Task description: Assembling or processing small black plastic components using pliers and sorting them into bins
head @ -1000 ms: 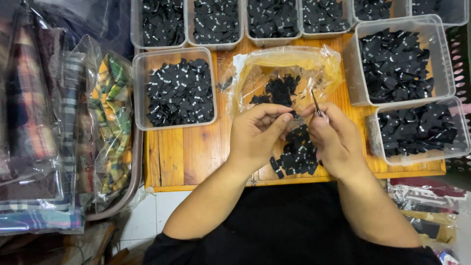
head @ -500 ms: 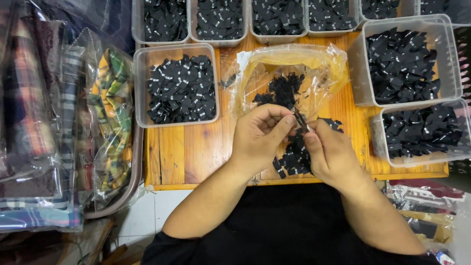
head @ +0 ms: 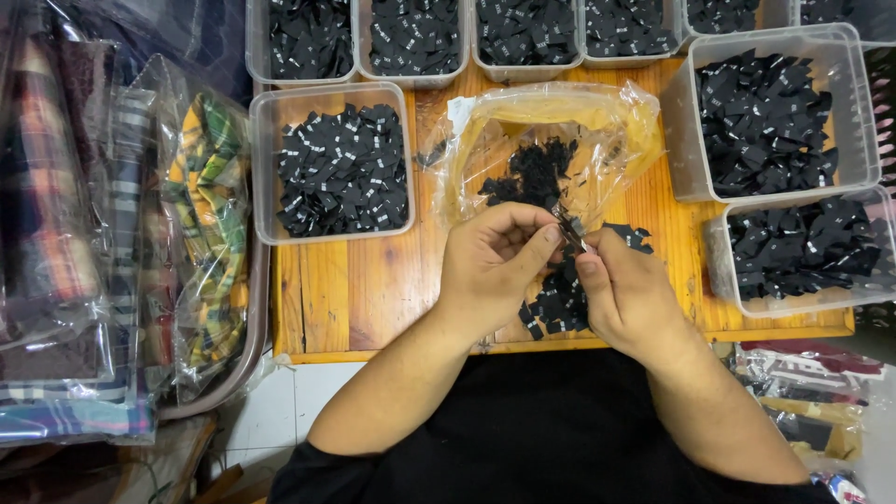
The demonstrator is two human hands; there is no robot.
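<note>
The hands point(head: 569, 271) hide most of the small dark piece point(head: 567, 227) pinched between them.

left hand point(head: 490, 261), right hand point(head: 625, 294), pinching black label point(head: 567, 226)

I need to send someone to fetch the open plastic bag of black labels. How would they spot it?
Start at the wooden table ringed by clear tubs of black labels. The bag lies in its middle, just beyond the person's two hands. Unlike the rigid tubs, it is crumpled, yellowish film lying open.
</note>
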